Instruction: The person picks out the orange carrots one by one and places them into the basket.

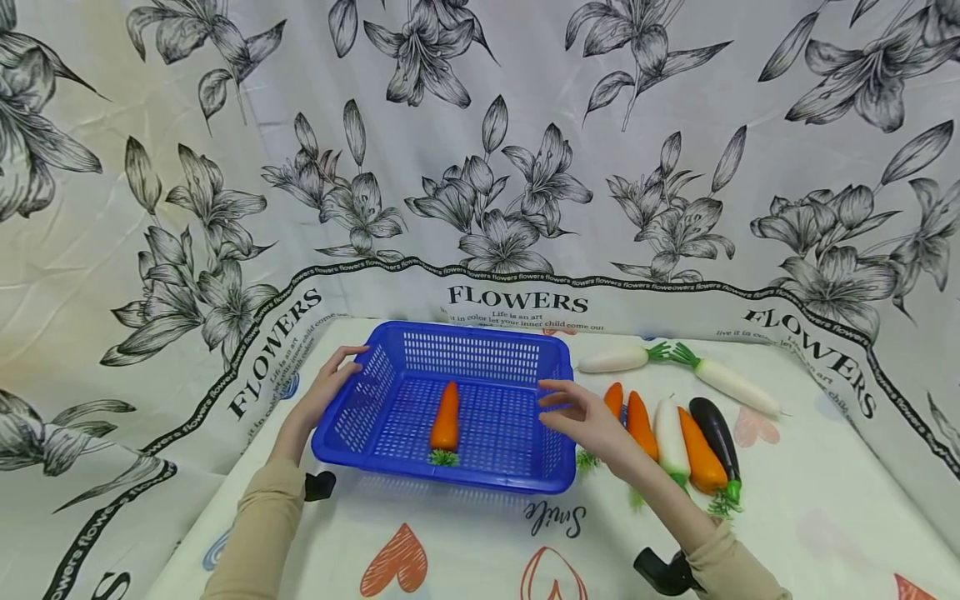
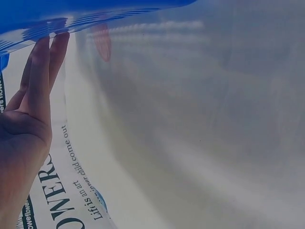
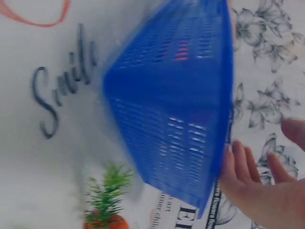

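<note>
One orange carrot [image 1: 446,421] lay in the blue basket [image 1: 442,475], a little left of its middle, its green leaves toward me and its tip pointing away. The basket sat upright in front of me. My left hand [image 1: 330,390] was at its left side, the fingers nearly straight and close together, their tips touching the plastic from outside, under the rim. My right hand [image 1: 588,421] was at the right rim, fingers spread and lightly bent, thumb apart, pinching nothing; whether it touched the rim I could not tell. Just beyond that hand a row of vegetables ran rightward: two carrots [image 1: 641,427], the nearer partly hidden by my hand, a white radish [image 1: 671,437], a fatter carrot [image 1: 701,454] and a dark eggplant [image 1: 716,433]. Behind them lay two more radishes [image 1: 738,386], leafy ends almost meeting. Under everything spread a white tablecloth [image 1: 465,542] with hearts and the word "Smile". A flower-printed curtain [image 1: 495,75] hung behind. My beige sleeves [image 1: 251,529] ended below the wrists, near black fittings [image 1: 320,486].
</note>
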A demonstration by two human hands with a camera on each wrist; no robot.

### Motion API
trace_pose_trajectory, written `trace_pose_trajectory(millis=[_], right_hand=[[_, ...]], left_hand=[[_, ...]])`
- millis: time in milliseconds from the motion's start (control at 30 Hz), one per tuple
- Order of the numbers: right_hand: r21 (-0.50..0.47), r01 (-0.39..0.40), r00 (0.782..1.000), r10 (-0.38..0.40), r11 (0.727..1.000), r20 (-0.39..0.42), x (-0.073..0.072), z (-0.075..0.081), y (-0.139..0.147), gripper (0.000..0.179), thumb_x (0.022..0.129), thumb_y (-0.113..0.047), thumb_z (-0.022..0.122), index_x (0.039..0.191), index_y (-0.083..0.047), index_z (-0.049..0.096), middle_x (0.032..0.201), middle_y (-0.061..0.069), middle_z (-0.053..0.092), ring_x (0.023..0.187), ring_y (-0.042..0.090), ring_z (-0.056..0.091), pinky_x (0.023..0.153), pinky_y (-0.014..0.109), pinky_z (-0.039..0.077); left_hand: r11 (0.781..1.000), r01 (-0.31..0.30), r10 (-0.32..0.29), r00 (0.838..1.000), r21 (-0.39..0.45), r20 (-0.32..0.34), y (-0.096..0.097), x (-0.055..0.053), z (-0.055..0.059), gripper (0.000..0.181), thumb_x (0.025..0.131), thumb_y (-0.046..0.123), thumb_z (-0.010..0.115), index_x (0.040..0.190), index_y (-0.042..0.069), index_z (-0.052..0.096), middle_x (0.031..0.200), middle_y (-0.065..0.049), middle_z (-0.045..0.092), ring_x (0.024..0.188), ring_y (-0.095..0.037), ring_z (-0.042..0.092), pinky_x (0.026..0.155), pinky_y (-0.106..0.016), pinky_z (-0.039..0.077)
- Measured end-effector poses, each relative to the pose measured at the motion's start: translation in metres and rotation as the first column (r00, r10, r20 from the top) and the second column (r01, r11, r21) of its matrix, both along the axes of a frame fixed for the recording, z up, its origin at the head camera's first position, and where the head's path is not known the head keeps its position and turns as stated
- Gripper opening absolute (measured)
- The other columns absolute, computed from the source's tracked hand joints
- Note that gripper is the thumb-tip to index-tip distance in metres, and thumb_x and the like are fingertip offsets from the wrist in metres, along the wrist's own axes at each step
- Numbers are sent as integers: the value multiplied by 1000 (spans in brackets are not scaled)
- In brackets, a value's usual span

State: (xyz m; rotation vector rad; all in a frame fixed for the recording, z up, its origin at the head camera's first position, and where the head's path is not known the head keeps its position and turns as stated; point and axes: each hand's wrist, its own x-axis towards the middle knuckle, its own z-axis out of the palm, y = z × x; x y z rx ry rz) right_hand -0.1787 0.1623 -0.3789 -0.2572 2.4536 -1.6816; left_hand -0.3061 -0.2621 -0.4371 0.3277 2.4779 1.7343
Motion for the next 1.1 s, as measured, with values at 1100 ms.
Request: trace_pose_trajectory(millis=[1100], right_hand=[[284,324,946,-318,902,-68,23,-59,105,55,94,-21,57,142,-5,38,130,27,51,113,41,54,86,43,51]], left_hand=[[1000,-3,3,1000,25,-2,0,1,0,42,102,27,38,142,13,37,151,-13,29,108,-17,50,82,-26,45]])
